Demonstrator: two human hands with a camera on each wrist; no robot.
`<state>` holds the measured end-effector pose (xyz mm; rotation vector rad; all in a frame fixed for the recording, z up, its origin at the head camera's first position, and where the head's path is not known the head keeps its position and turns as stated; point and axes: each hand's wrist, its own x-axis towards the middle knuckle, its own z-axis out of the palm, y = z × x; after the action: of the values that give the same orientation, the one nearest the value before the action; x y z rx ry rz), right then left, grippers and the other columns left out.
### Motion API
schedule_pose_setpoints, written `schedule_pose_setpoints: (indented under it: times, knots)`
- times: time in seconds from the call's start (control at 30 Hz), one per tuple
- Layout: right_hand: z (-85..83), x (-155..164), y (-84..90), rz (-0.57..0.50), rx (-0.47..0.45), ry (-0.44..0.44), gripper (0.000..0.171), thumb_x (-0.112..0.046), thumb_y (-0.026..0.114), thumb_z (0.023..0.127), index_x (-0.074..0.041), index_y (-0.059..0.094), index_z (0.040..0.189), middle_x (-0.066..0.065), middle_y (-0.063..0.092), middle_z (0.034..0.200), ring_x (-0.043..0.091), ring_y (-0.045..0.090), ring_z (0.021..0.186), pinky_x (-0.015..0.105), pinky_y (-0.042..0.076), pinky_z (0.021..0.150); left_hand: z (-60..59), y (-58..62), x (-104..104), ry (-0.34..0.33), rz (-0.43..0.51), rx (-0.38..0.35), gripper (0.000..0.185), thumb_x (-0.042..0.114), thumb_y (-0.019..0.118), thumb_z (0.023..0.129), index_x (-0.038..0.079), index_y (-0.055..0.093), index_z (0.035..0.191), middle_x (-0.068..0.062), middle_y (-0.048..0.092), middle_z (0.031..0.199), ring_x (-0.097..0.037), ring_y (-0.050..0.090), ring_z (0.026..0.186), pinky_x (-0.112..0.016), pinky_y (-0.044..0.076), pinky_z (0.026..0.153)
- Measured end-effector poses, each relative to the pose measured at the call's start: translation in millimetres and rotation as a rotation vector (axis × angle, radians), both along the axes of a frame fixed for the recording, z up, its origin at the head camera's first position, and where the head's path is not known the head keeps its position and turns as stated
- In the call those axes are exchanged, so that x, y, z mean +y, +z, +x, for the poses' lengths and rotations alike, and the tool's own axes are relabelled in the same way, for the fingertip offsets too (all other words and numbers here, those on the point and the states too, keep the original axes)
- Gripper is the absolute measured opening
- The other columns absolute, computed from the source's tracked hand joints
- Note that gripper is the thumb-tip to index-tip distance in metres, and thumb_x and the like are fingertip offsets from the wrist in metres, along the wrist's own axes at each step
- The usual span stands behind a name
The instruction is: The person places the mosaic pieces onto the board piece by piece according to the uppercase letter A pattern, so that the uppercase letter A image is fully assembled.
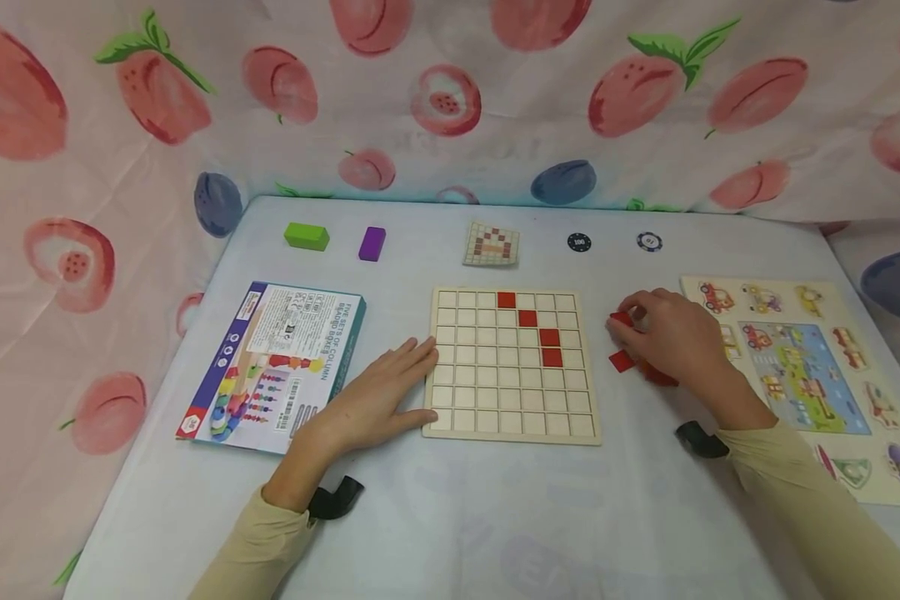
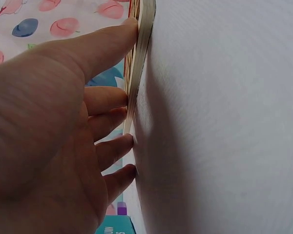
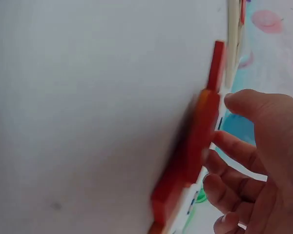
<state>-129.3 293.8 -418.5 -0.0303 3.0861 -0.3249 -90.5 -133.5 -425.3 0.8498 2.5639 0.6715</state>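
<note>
Grid board (image 1: 486, 377), centre of frame on bench (image 1: 495, 500); four inset red squares (image 1: 528, 318) step down from top row, rightward. Left hand (image 1: 378, 392): fingers spread, fairly straight, touching board's left edge, gripping nothing. Right hand (image 1: 671, 337), right of centre: fingers loosely bent at loose red tiles (image 1: 622, 362); cannot tell whether one is pinched. Pattern card (image 1: 492, 246), upper middle. Box (image 1: 292, 367), left.

Peach-print cloth (image 1: 525, 108) behind white table (image 1: 450, 508)
</note>
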Motion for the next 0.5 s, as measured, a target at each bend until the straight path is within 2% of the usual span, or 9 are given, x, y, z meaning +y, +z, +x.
schedule_pose_setpoints:
  times: [0.27,0.5]
  knots:
    - [-6.3,13.6,-3.4,-0.046,-0.043,-0.007,0.038,-0.029,0.079,0.096,-0.01,0.071,0.127,0.02,0.072,0.115,0.032,0.063,0.094,0.034,0.052,0.064,-0.4,-0.6,0.4,-0.001,0.005,-0.003,0.085,0.042,0.07,0.102,0.007,0.03,0.168,-0.007,0.02,0.18,-0.033,0.015,0.169,-0.055,0.019,0.138]
    - [-3.2,17.4,-1.8,-0.054,-0.032,-0.026,0.037,-0.029,0.08,0.095,-0.009,0.076,0.125,0.023,0.072,0.119,0.031,0.06,0.089,0.029,0.047,0.058,0.1,0.3,-0.3,0.005,0.004,-0.005,0.085,0.04,0.071,0.101,0.007,0.03,0.168,-0.007,0.019,0.18,-0.033,0.015,0.169,-0.056,0.019,0.138]
